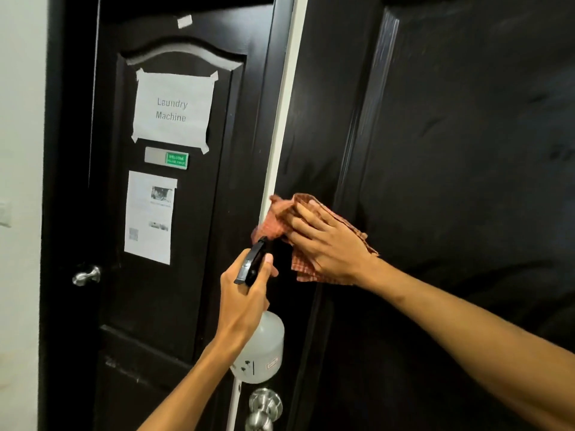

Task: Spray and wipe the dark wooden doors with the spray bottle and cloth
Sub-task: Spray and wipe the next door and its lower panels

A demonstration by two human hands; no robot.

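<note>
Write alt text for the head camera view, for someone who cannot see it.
A person's right hand presses a red checked cloth flat against the edge of a dark wooden door, while the left hand grips a clear spray bottle below it. To the left, a second dark door bears a taped "Laundry Machine" sign.

Dim indoor light, soft sheen on dark doors [466,150], wide-angle bending edges.
</note>
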